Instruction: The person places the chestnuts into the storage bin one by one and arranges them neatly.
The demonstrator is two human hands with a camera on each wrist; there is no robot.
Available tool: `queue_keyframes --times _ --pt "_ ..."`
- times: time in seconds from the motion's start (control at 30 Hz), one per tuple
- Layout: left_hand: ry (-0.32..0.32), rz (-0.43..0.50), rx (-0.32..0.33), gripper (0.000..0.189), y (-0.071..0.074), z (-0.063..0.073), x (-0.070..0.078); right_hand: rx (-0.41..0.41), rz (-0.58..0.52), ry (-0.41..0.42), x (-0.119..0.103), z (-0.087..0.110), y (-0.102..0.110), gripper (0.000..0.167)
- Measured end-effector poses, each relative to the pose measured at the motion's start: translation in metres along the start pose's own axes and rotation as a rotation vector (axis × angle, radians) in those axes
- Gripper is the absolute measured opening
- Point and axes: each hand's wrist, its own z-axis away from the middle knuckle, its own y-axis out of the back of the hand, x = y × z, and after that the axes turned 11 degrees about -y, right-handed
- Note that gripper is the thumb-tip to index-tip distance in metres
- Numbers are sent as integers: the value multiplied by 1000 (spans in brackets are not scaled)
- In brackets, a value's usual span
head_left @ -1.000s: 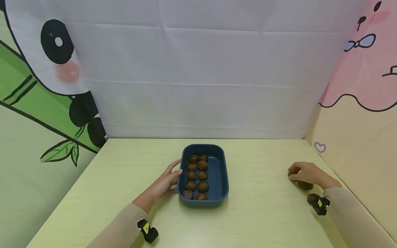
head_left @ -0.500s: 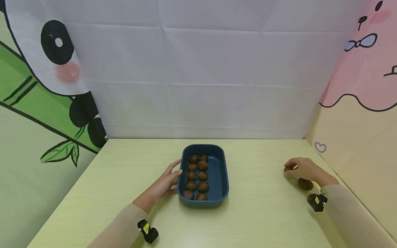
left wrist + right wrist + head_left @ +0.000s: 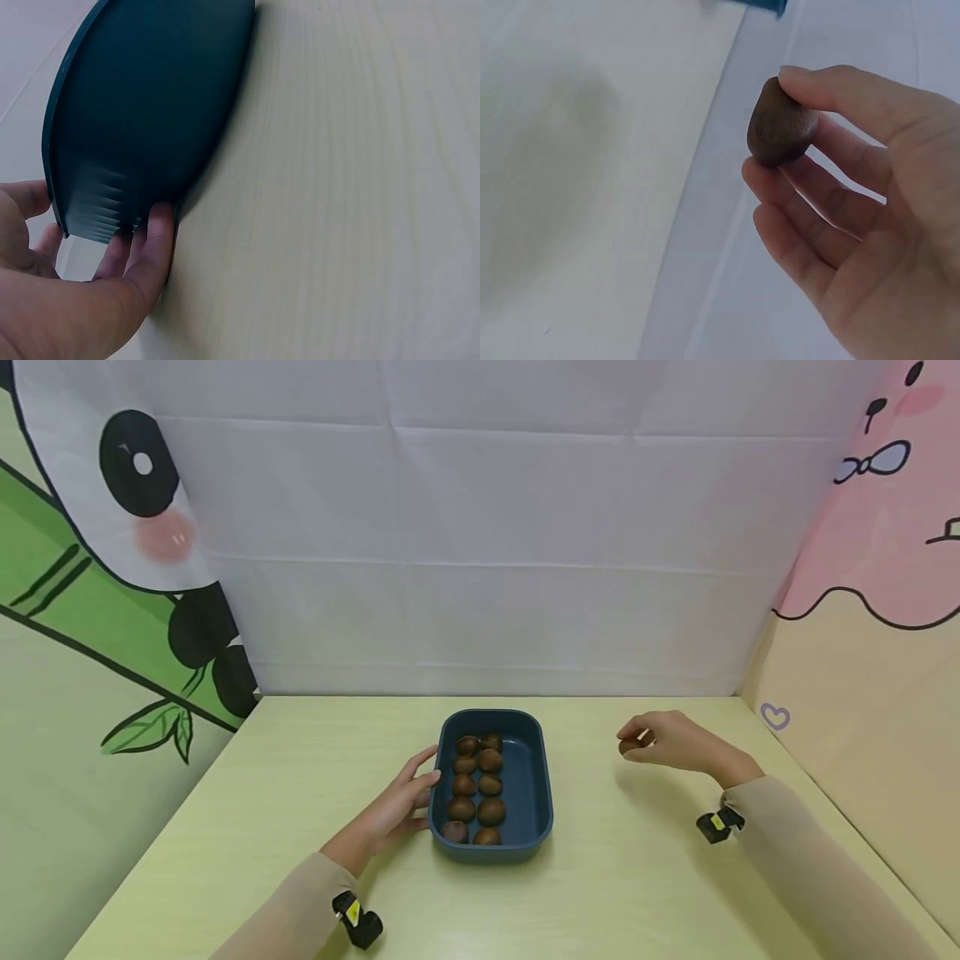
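A dark blue rectangular box (image 3: 528, 777) stands mid-table, with several brown chestnuts (image 3: 491, 811) lined up in two columns along its left side. My left hand (image 3: 393, 810) rests against the box's left wall, fingers spread and fingertips touching it. In the left wrist view, the fingertips (image 3: 159, 217) lie on the wall's outside, low down. Right of the box, my right hand (image 3: 678, 743) holds a chestnut (image 3: 781, 124) up above the table. The right wrist view has it pinched between thumb and fingertips.
The pale wooden table (image 3: 600, 877) runs back to a white cloth wall (image 3: 495, 610). Printed cartoon panels flank it on both sides. The right sleeve (image 3: 795, 835) covers the table's right part, where loose chestnuts showed earlier.
My right hand has picked up a chestnut from the table's right side and carried it up and leftward toward the box. The left hand and box have stayed put.
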Motion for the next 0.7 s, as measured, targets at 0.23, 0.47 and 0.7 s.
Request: queue_keyframes --times 0.23,0.47,0.7 --pt "2 0 7 62 0 0 2 -127 -54 105 -52 -26 -7 23" --pt "-3 -11 14 62 -1 1 2 -244 -66 235 -85 -52 -27 26" --pt "-40 -11 -26 68 4 0 -2 -293 -16 283 -101 -69 -54 25"
